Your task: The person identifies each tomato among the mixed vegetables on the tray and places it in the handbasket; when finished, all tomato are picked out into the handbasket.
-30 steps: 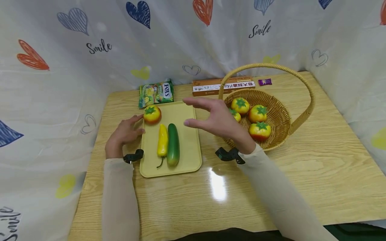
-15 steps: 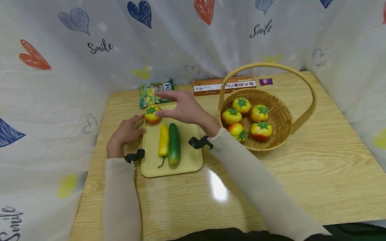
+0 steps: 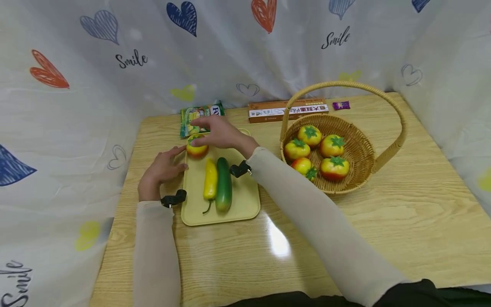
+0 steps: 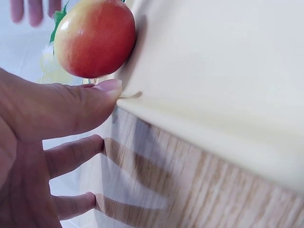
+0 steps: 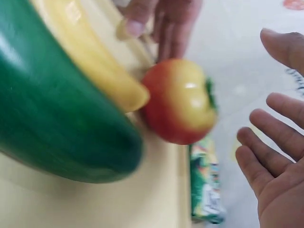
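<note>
On the far left corner of the yellow tray (image 3: 244,204) sits a red-yellow persimmon (image 3: 197,152) (image 5: 178,102) with a green calyx. My right hand (image 3: 223,135) (image 5: 285,161) hovers over it with spread fingers, apart from it in the right wrist view. At the tray's left edge, my left hand (image 3: 163,168) touches the rim with its thumb (image 4: 71,107); two fingertips rest on the table. Its index finger reaches towards the persimmon, mostly hidden in the left wrist view. A yellow pepper (image 3: 210,181) and a green cucumber (image 3: 224,187) lie side by side on the tray.
Right of the tray stands a wicker basket (image 3: 360,147) with a tall handle, holding several persimmons. Along the back lie a green Fox's candy bag (image 3: 185,123), a long brown box (image 3: 268,112) and a small purple packet (image 3: 341,105). A patterned curtain surrounds the table.
My right hand has moved left from beside the basket, across the tray, to above the persimmon. The left hand stays at the tray's edge. The view has shifted slightly.
</note>
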Demonstrator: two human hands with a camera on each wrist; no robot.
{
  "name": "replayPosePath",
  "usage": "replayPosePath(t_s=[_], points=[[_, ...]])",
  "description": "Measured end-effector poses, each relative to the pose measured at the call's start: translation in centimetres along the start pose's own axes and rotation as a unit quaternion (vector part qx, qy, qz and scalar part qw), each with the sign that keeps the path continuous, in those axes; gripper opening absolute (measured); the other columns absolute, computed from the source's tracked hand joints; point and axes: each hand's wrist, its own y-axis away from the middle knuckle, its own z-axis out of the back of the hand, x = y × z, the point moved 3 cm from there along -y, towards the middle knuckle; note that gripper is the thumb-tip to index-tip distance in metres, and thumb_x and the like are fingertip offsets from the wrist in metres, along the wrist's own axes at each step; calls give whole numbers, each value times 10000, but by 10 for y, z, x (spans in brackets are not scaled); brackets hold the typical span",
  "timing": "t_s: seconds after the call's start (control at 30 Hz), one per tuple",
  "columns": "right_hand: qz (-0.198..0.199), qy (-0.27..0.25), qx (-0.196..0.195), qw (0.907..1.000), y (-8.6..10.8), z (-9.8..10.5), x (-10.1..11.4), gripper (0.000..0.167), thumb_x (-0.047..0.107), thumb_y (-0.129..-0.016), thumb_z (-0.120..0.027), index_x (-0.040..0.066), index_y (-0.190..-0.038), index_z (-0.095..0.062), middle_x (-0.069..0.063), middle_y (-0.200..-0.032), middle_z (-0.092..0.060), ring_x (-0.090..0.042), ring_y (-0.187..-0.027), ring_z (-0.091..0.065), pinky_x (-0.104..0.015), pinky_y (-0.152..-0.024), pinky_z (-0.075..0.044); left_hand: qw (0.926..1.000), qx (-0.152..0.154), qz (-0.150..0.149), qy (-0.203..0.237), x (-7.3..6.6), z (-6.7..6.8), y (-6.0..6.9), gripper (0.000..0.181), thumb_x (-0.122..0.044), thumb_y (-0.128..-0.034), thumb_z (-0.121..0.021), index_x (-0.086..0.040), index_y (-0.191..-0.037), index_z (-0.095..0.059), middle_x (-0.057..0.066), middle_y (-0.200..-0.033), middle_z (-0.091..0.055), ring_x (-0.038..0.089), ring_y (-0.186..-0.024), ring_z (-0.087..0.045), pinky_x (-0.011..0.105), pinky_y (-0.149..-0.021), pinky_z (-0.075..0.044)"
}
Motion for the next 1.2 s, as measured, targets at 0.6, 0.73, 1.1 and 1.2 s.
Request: replayPosePath(t_s=[0.6, 0.73, 1.1, 1.2], points=[[-344, -309, 432, 9980, -11, -28, -28, 572, 202, -1034, -780, 46, -1557, -606, -98, -1550, -654, -258, -1405, -633, -321, -1158, -556, 9999, -86, 89, -60, 2, -1, -2, 718, -240, -1087, -623, -51, -1717, -333, 334, -1769, -208, 667, -1612, -104, 771, -1326, -81], [-432, -49, 463, 9980, -10, -32, -28, 628, 277, -1008, -817, 89, -1569, -605, -65, -1535, -660, -229, -1369, -643, -312, -1149, -552, 9999, -81, 123, -25, 1, -1, -1, 717, -240, -1086, -626, -50, -1715, -338, 331, -1771, -204, 669, -1612, -92, 769, -1326, -87], [-330, -427, -158, 9984, 4, -23, -9, 583, 318, -997, -832, 138, -1522, -655, -36, -1487, -692, -202, -1288, -699, -268, -1079, -585, 9999, -82, 144, 24, -4, -1, 0, 713, -246, -1092, -636, -35, -1707, -344, 348, -1759, -204, 690, -1600, -84, 782, -1315, -113], [-264, -551, -395, 9974, 19, -17, 7, 575, 316, -988, -842, 150, -1508, -660, -32, -1481, -682, -189, -1292, -701, -264, -1067, -594, 9998, -119, 122, 37, -2, 0, 2, 686, -234, -1095, -629, -59, -1703, -365, 351, -1753, -225, 675, -1605, -121, 785, -1312, -124]])
